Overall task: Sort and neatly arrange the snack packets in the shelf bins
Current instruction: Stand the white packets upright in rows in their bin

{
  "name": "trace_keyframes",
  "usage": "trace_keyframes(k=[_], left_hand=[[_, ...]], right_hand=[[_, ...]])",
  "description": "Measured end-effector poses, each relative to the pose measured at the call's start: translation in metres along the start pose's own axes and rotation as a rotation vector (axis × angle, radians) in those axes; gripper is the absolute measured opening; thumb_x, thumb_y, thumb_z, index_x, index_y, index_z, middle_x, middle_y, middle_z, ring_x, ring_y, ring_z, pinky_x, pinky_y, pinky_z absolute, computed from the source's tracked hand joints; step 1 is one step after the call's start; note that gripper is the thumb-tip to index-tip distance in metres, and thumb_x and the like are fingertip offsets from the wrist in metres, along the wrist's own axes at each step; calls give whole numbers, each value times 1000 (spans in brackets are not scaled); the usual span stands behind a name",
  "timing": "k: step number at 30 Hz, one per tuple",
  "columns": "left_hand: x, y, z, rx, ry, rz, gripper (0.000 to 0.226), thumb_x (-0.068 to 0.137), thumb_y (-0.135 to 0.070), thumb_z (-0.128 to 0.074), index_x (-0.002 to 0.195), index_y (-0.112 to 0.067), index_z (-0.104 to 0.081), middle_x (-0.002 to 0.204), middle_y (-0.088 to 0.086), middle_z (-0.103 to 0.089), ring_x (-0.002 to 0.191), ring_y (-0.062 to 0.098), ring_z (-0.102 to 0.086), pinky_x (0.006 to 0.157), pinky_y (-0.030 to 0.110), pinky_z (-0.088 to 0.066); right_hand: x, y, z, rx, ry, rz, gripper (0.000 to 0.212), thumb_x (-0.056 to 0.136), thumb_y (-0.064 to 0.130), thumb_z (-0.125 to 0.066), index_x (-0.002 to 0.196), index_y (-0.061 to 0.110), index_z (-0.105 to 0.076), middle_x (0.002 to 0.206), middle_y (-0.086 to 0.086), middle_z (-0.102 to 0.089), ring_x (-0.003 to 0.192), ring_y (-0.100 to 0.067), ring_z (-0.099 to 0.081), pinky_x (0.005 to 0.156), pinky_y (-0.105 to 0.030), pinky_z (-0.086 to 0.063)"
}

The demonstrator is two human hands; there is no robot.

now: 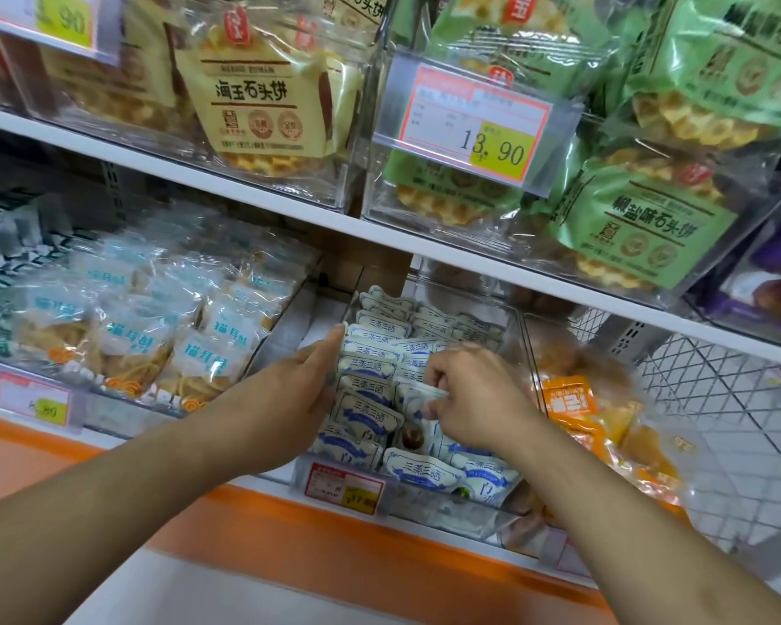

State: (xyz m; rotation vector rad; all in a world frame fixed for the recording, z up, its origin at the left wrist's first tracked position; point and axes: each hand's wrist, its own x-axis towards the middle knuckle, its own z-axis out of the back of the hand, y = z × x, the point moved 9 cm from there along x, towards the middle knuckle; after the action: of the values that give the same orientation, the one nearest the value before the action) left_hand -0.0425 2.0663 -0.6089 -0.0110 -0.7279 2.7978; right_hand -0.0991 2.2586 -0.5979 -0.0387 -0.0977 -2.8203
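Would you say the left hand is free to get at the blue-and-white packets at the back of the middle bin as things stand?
Probably yes. The left hand lies open against the left side of the row, holding nothing, and the back packets stand uncovered in the open-topped clear bin. The right hand pinches a packet nearer the front, off that path.

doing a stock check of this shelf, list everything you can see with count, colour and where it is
white-and-blue packets: many, too many to count, white with blue print, in the clear middle bin on the lower shelf
cat-ear snack packets: many, clear with pale blue labels, lower shelf left bin
orange packets: several, orange and yellow, lower shelf right bin
beige waffle packets: several, upper shelf left bin
green waffle packets: several, upper shelf right bin
price tag: one, red, white and yellow, reads 13.90, on the upper bin front
left hand: fingers straight against the left row of packets
right hand: pinches one white-and-blue packet
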Motion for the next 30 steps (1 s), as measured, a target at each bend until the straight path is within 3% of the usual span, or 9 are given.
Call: trace_keyframes(k=[3,6,9,12,16,21,25,30], left_hand=[[0,-1,0,1,-1,3,73,108,-30,-39,160,-35,13,158,-5,-38,129,13,-53,98,30,-48],[0,0,0,4,-6,4,74,108,-29,-39,160,-35,13,158,-5,-37,129,13,-53,99,32,-48],[0,0,1,-1,-12,6,74,107,-28,-39,160,-35,12,158,-6,-39,128,13,-54,98,31,-48],[0,-1,2,-6,-15,9,73,108,-28,-39,160,-35,11,158,-6,-40,130,12,-52,98,28,-46],[0,-2,3,-16,-12,7,74,107,-24,-41,160,-35,9,153,-6,-46,128,11,-53,96,25,-44],[0,-1,5,-5,-22,0,74,106,-23,-42,160,-38,7,145,-5,-56,120,13,-59,95,30,-50],[1,-1,5,-4,-17,-8,73,106,-23,-42,160,-38,6,141,-4,-58,97,6,-55,78,19,-45],[1,-1,4,-13,-4,-7,74,107,-23,-42,160,-37,7,141,-4,-57,88,4,-53,65,13,-41]], right_hand=[[-2,7,-12,-72,96,47,38,83,48,-84,114,31,-69,112,4,-66,114,-22,-55,92,-37,-45],[-2,5,-14,-53,157,36,62,79,56,-83,134,34,-63,130,3,-66,128,-25,-54,107,-42,-45],[-3,4,-19,-45,229,0,78,72,63,-86,139,36,-58,137,-1,-61,132,-28,-49,105,-42,-45],[-2,6,-21,-52,236,12,75,69,63,-88,133,37,-58,121,1,-62,120,-27,-49,89,-39,-45],[-2,12,-24,-116,218,68,72,79,50,-86,142,33,-55,124,-1,-64,120,-27,-51,93,-35,-42],[-1,24,-19,-221,98,153,53,84,27,-78,133,28,-59,111,2,-65,109,-21,-50,86,-32,-29],[2,19,-13,-234,-22,133,44,80,23,-77,120,26,-59,110,7,-63,113,-19,-53,95,-35,-37],[4,18,-14,-244,-36,116,50,80,22,-76,126,20,-56,116,2,-62,115,-21,-53,104,-37,-41]])
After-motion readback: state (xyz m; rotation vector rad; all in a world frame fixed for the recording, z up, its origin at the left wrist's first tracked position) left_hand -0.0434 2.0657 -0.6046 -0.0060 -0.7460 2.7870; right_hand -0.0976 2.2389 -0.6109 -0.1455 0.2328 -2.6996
